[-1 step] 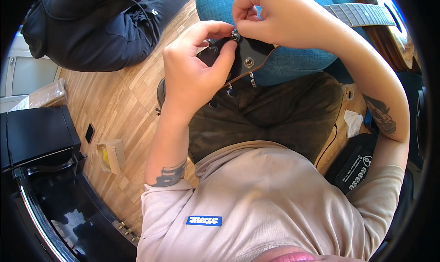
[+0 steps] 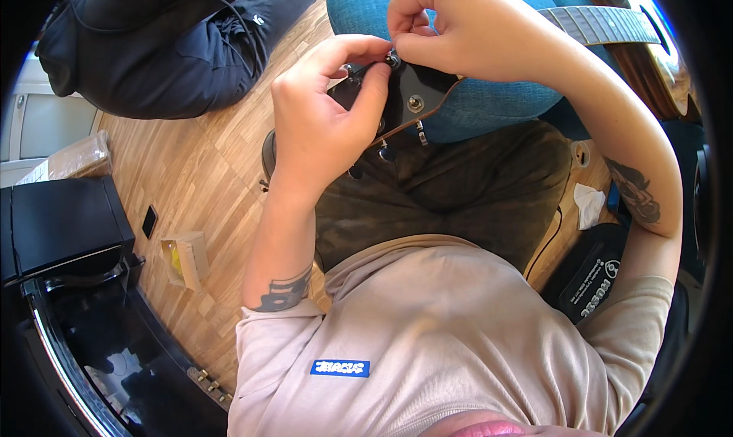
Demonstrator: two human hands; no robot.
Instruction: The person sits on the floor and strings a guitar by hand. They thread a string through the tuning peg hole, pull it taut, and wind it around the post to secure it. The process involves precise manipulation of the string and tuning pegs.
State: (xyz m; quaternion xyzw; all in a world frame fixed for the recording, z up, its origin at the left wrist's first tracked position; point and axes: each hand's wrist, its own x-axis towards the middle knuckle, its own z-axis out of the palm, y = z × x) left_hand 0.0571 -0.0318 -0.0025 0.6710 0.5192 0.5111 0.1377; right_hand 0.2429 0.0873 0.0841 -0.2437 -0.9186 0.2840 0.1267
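Observation:
A black guitar headstock (image 2: 406, 95) with metal tuning posts lies tilted over my lap and a blue denim leg. Tuner knobs (image 2: 385, 153) stick out along its near edge, and a bare tuning post (image 2: 415, 102) shows on its face. My left hand (image 2: 324, 116) curls its thumb and index finger around another metal tuning post (image 2: 392, 58). Right beside that post, my right hand (image 2: 450, 36) is closed in a pinch; whatever lies between its fingertips is too small to make out. The guitar's neck (image 2: 599, 24) shows beyond my right forearm.
A person in dark clothes (image 2: 160, 47) sits at far left. On the wooden floor lie a phone (image 2: 150, 221) and a small open cardboard box (image 2: 191, 260). An open black case (image 2: 114, 345) stands at left. A white tissue (image 2: 589, 205) and a black bag (image 2: 584, 284) lie at right.
My left thumb has shifted very slightly to the left beside the tuning post. Everything else looks the same.

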